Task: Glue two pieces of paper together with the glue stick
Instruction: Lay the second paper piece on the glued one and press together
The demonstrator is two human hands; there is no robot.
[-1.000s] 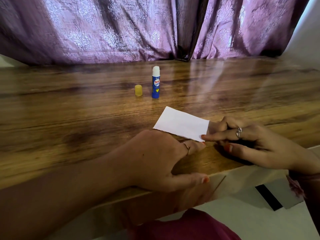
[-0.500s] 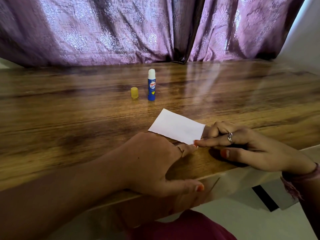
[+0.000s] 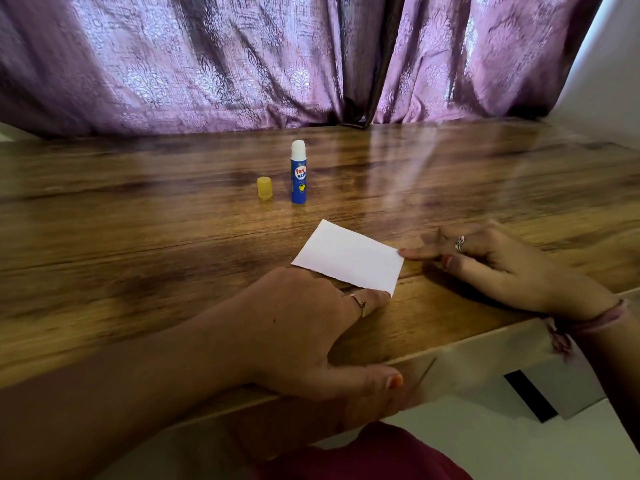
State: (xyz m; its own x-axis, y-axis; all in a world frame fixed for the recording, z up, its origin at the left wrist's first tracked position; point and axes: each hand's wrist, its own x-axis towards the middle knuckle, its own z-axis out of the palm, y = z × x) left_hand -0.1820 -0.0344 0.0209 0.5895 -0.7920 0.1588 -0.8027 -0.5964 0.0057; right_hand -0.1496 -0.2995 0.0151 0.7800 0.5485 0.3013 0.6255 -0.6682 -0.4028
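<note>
A small white paper rectangle (image 3: 349, 258) lies flat on the wooden table (image 3: 138, 254); I cannot tell whether a second sheet lies beneath it. My left hand (image 3: 304, 327) rests on the table at the paper's near edge, its fingers reaching under or against that edge and its thumb on the table's front rim. My right hand (image 3: 491, 265) lies flat to the right, one fingertip touching the paper's right corner. Behind the paper stands the blue glue stick (image 3: 298, 173), uncapped with white glue showing. Its yellow cap (image 3: 265, 187) sits just left of it.
A purple patterned curtain (image 3: 242, 57) hangs along the table's far edge. The table's front edge (image 3: 485, 344) runs diagonally below my hands. A white wall (image 3: 609, 64) stands at the right.
My right hand has slid up along the paper's right side, its fingertip going from the near corner to the right corner, and its fingers have spread flatter. The left hand stays put.
</note>
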